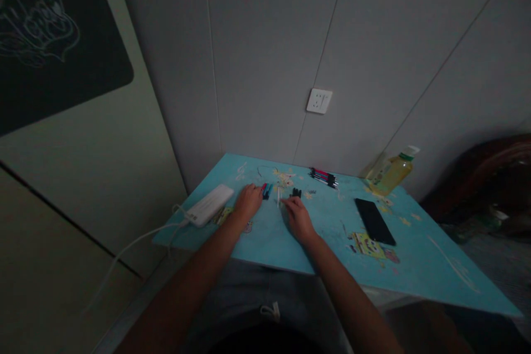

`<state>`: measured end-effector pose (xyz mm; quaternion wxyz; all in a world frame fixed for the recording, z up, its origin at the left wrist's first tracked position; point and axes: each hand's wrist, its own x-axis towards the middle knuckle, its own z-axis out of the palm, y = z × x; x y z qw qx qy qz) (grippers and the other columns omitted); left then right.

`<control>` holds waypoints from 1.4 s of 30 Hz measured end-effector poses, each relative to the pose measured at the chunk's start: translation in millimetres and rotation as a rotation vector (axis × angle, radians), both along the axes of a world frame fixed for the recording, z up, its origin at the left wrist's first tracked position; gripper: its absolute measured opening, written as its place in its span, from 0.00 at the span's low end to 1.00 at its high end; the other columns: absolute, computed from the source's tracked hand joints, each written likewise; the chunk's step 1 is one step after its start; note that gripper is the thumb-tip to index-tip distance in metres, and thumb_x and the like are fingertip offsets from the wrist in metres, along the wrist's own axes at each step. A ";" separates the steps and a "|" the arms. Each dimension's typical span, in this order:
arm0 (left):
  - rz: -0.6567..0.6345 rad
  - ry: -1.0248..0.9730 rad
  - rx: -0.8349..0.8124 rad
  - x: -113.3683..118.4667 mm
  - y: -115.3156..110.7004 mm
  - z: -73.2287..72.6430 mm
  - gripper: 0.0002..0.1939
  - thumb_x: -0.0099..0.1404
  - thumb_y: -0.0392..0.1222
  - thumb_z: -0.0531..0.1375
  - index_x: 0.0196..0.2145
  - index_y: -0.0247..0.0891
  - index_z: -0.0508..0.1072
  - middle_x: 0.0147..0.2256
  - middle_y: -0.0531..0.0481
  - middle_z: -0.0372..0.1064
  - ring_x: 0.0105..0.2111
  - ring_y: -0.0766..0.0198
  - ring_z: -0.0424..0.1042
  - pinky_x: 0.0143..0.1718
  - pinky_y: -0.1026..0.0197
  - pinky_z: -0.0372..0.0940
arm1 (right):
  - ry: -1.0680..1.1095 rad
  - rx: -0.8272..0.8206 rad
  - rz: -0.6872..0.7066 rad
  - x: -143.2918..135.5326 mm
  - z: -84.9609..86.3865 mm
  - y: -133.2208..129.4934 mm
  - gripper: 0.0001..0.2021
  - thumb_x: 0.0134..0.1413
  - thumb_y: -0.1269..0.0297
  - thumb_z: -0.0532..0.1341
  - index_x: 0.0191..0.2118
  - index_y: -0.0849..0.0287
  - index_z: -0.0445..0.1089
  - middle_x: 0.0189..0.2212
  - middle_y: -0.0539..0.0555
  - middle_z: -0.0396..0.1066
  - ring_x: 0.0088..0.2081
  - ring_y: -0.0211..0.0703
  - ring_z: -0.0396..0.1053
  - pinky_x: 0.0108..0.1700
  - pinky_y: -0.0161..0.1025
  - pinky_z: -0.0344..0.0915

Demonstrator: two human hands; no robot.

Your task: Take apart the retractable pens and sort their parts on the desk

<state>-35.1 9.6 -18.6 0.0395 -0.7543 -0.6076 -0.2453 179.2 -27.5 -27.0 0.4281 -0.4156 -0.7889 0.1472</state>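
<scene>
My left hand [249,200] lies on the table with its fingers stretched loosely. Its fingertips are beside a small row of short red and blue pen barrels [267,191], perhaps touching them. To the right of these lie a few thin white sticks [279,197] that look like pen refills. Thumb and forefinger of my right hand [297,217] come together at the lower end of these sticks. Whatever is between those fingers is too small to make out. Just beyond the right hand sits a group of short black pieces [296,192], like pen grips or caps.
Several assembled pens [324,177] lie toward the wall, near tiny dark bits [312,192]. A white power strip [211,204] with a cable is at left. A black phone [374,221] and a yellow liquid bottle [392,173] are at right on the blue table [269,246].
</scene>
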 end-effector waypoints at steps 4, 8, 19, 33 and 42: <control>-0.017 -0.012 0.006 0.3 -4.7 3.9 0.13 0.72 0.40 0.51 0.41 0.37 0.75 0.38 0.43 0.73 0.41 0.58 0.70 0.47 0.58 0.61 | 0.074 -0.033 -0.044 9.2 9.4 2.8 0.14 0.66 0.64 0.53 0.48 0.56 0.75 0.41 0.59 0.70 0.44 0.48 0.69 0.50 0.46 0.66; -0.021 -0.003 0.001 0.9 9.3 8.5 0.16 0.73 0.43 0.48 0.39 0.37 0.75 0.38 0.42 0.73 0.40 0.57 0.69 0.46 0.56 0.60 | 0.123 -0.117 -0.082 26.1 19.5 9.1 0.14 0.67 0.59 0.52 0.45 0.56 0.74 0.42 0.58 0.73 0.44 0.49 0.70 0.46 0.45 0.66; -0.089 0.036 -0.058 12.4 43.6 22.6 0.16 0.72 0.42 0.49 0.36 0.36 0.74 0.36 0.43 0.70 0.41 0.55 0.67 0.47 0.54 0.58 | 0.086 -0.338 -0.074 68.9 55.6 82.6 0.15 0.60 0.52 0.61 0.40 0.59 0.74 0.36 0.54 0.76 0.36 0.43 0.73 0.41 0.41 0.69; -0.030 0.026 -0.135 10.0 13.0 18.4 0.19 0.70 0.51 0.51 0.54 0.44 0.69 0.36 0.43 0.68 0.35 0.52 0.67 0.40 0.51 0.63 | -0.275 -0.254 0.062 46.7 58.8 152.0 0.10 0.61 0.58 0.59 0.39 0.55 0.77 0.34 0.53 0.78 0.30 0.41 0.73 0.32 0.37 0.68; -0.071 -0.108 -0.187 13.1 7.2 14.1 0.22 0.70 0.55 0.51 0.56 0.46 0.68 0.38 0.42 0.70 0.37 0.48 0.68 0.44 0.47 0.62 | -0.342 -0.231 0.029 57.1 43.0 169.6 0.10 0.60 0.58 0.60 0.39 0.55 0.77 0.33 0.52 0.78 0.29 0.41 0.72 0.32 0.38 0.67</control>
